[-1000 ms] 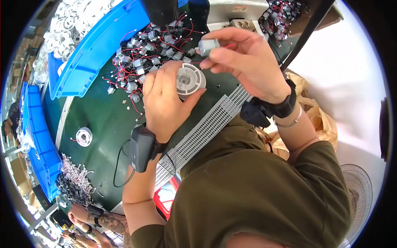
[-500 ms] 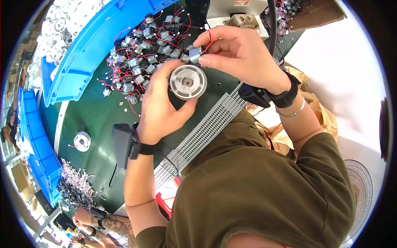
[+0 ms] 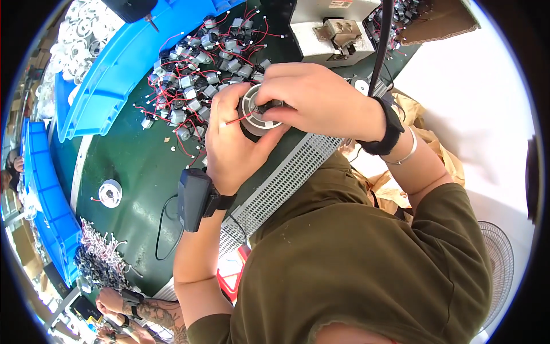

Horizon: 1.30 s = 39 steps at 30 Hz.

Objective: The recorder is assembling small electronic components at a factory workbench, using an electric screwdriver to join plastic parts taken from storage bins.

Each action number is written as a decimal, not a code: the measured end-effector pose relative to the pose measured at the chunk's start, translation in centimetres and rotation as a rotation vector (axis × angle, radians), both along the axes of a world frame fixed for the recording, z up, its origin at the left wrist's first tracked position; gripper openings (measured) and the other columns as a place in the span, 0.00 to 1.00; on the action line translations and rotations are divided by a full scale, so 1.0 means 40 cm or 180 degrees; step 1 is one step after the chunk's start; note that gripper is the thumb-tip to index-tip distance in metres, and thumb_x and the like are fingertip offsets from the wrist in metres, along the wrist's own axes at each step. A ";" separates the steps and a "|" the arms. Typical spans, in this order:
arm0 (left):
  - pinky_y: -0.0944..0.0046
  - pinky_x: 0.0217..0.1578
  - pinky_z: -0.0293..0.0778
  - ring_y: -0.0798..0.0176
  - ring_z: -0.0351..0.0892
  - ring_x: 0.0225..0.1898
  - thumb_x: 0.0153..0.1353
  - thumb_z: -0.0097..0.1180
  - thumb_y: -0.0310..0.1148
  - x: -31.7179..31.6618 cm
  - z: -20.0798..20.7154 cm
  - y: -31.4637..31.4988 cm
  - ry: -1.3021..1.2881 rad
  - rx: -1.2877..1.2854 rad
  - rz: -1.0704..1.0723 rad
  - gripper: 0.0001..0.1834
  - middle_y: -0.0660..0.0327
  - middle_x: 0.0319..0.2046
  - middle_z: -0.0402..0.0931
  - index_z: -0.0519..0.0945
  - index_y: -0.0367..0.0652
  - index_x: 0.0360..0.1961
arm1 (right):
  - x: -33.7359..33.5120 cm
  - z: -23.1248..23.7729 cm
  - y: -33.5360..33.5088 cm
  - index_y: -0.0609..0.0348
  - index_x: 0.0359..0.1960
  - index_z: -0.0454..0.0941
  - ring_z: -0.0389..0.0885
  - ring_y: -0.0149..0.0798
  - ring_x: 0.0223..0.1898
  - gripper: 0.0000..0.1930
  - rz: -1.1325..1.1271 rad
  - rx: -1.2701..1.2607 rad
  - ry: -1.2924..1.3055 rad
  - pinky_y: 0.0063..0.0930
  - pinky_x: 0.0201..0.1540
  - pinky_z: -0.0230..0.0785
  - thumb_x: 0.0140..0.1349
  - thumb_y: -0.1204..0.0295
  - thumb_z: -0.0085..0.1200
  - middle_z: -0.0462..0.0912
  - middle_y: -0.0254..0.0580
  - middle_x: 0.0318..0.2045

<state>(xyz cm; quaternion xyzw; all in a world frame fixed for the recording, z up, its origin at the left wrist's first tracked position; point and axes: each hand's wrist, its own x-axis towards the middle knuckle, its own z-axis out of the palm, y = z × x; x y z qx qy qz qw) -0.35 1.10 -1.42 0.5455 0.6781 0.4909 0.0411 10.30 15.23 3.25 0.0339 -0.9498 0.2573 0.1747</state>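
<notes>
My left hand point(image 3: 234, 140) curls around a round white plastic housing point(image 3: 250, 121), gripping it by the rim above the green table. My right hand point(image 3: 321, 97) is closed over the housing's middle, fingers pinching a small motor point(image 3: 268, 107) that sits at the centre opening. Mostly hidden by the fingers, the motor shows only a dark end. Its red wire point(image 3: 238, 119) sticks out to the left across my left thumb side. Just beyond both hands lies a heap of small grey motors point(image 3: 195, 86) with red wires.
A blue bin point(image 3: 94, 114) of white plastic parts stands far left, a black screwdriver-like tool point(image 3: 134, 8) above it. One white housing point(image 3: 110, 194) lies on the table point(image 3: 137, 172). A metal fixture point(image 3: 326, 49) and black cable point(image 3: 385, 46) stand right. Another person's tattooed forearm point(image 3: 157, 309) shows lower left.
My right hand has moved down and left, bringing the motor from beside the housing into its centre. The black tool has come into view at the top left.
</notes>
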 end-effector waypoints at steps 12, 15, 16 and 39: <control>0.52 0.44 0.72 0.41 0.72 0.48 0.42 0.71 0.39 0.009 0.031 -0.079 0.1207 0.0366 0.0277 0.34 0.42 0.50 0.69 0.71 0.37 0.49 | -0.099 0.303 0.003 0.70 0.52 0.65 0.75 0.36 0.38 0.29 -0.0380 -0.1575 0.2336 0.26 0.43 0.68 0.55 0.63 0.61 0.76 0.48 0.37; 0.49 0.47 0.70 0.41 0.71 0.48 0.43 0.69 0.41 0.005 0.038 -0.047 0.1816 -0.0063 0.0306 0.27 0.45 0.51 0.69 0.78 0.48 0.47 | -0.132 0.328 0.054 0.68 0.49 0.67 0.76 0.34 0.34 0.26 0.0368 -0.1807 0.2350 0.23 0.38 0.69 0.55 0.64 0.61 0.76 0.44 0.34; 0.49 0.47 0.70 0.41 0.71 0.48 0.43 0.69 0.41 0.001 0.032 -0.043 0.1798 -0.0036 0.0273 0.27 0.45 0.51 0.69 0.78 0.48 0.47 | -0.136 0.333 0.073 0.68 0.48 0.68 0.76 0.34 0.32 0.25 0.0580 -0.1850 0.2322 0.22 0.36 0.69 0.55 0.64 0.61 0.76 0.42 0.32; 0.60 0.40 0.78 0.51 0.77 0.45 0.37 0.73 0.27 -0.013 0.002 -0.048 0.1073 -0.0250 -0.0066 0.26 0.50 0.49 0.71 0.81 0.43 0.43 | 0.077 0.169 0.198 0.67 0.39 0.71 0.74 0.30 0.18 0.12 -0.0543 -0.2841 0.2404 0.22 0.22 0.68 0.53 0.80 0.57 0.76 0.38 0.21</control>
